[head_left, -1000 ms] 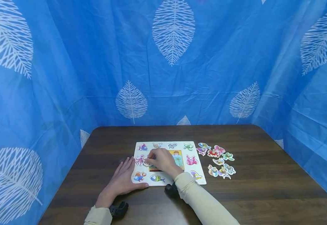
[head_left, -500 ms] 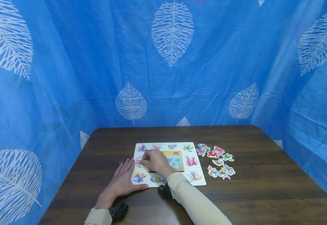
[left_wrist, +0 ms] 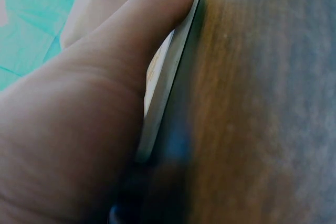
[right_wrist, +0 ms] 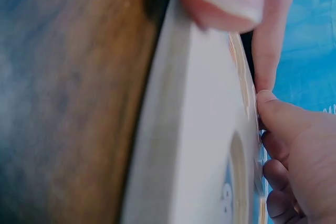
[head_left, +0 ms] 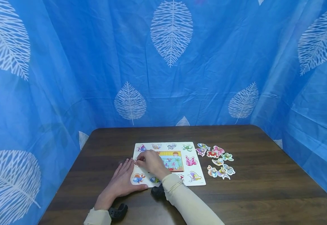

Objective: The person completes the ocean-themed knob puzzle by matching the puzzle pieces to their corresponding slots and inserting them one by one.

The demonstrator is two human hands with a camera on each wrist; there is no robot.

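A white peg-puzzle board (head_left: 179, 148) with sea-animal pictures lies on the table. My left hand (head_left: 122, 179) rests flat at its left edge and front corner, fingers straight. In the left wrist view, the left thumb (left_wrist: 163, 3) lies along the board's edge. Over the middle of the board's left side, my right hand (head_left: 150, 162) pinches a puzzle piece almost wholly hidden by its fingertips. In the right wrist view, the right hand (right_wrist: 304, 150) has its thumb low over the board and other fingers curled; the piece's picture cannot be made out.
Several loose sea-animal pieces with knobs, among them a red crab piece (head_left: 212, 154), lie right of the board on the dark wooden table (head_left: 259, 175). Blue curtain (head_left: 208, 62) with white leaves surrounds the table's back and sides.
My right hand has moved left across the board with the piece, to the octopus picture by the left edge, now covered. My left hand stays in place.
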